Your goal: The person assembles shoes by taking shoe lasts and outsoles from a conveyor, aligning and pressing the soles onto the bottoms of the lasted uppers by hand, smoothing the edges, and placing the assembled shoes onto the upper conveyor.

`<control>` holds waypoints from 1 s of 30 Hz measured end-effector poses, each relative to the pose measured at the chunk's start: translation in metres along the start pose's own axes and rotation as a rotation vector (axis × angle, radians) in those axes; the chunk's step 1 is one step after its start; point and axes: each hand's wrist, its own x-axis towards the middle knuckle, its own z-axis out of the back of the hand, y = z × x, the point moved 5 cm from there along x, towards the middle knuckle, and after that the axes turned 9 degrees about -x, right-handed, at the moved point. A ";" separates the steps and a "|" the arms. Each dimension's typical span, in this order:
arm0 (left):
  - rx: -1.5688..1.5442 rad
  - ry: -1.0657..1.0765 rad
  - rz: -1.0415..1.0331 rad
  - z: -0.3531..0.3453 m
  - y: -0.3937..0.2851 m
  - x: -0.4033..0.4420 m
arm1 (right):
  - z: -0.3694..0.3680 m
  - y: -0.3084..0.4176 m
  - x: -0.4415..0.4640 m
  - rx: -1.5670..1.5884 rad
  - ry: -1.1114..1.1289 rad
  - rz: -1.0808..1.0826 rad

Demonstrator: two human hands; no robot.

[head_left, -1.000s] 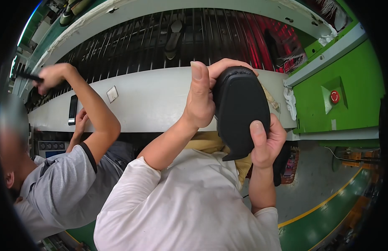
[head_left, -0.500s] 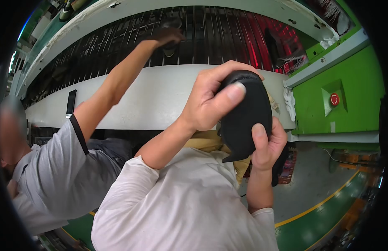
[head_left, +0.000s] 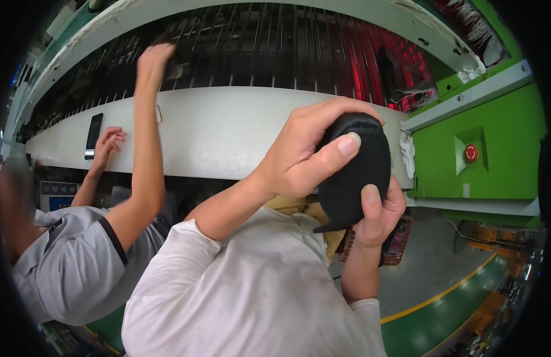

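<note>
A black shoe upper [head_left: 354, 178] is held up in front of my chest, its rounded end on top and a pointed flap at the lower left. My left hand [head_left: 311, 149] grips the top end, fingers curled over the far side and thumb pressed on the near face. Lower down, my right hand [head_left: 379, 214] pinches the right edge, thumb on the near face and fingers behind. The far side of the upper is hidden from me.
A white ledge [head_left: 222, 140] runs before a conveyor of metal rods [head_left: 257, 53], lit red at right. A phone-like black object [head_left: 94, 134] lies on it. A co-worker's hands [head_left: 153, 59] are at left. A red button [head_left: 471, 153] sits on the green panel [head_left: 436, 160].
The co-worker's raised hand has swung left along the conveyor, and their other hand now shows over the ledge. My hands keep their grip; the upper sits slightly lower in view.
</note>
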 end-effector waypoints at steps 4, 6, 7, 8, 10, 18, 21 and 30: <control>0.037 -0.009 -0.020 0.001 -0.003 -0.004 | 0.000 0.003 -0.001 -0.051 0.001 0.013; 0.030 -0.015 -0.016 0.001 -0.004 -0.006 | -0.006 0.010 0.002 -0.069 -0.025 0.036; 0.015 -0.022 -0.008 0.000 -0.006 -0.007 | -0.009 0.014 0.003 -0.075 -0.027 0.049; 0.002 -0.030 0.000 -0.001 -0.009 -0.007 | -0.011 0.018 0.004 -0.082 -0.029 0.063; 0.102 0.010 -0.056 -0.004 -0.021 -0.006 | -0.014 0.023 0.004 -0.095 -0.002 0.089; 0.055 -0.016 -0.026 0.001 -0.025 -0.013 | -0.020 0.028 0.003 -0.168 0.086 0.145; 0.052 -0.020 0.005 0.002 -0.025 -0.011 | -0.023 0.029 0.007 -0.184 0.097 0.109; 0.020 -0.005 0.027 0.009 -0.025 -0.004 | -0.024 0.038 0.018 -0.248 0.157 0.010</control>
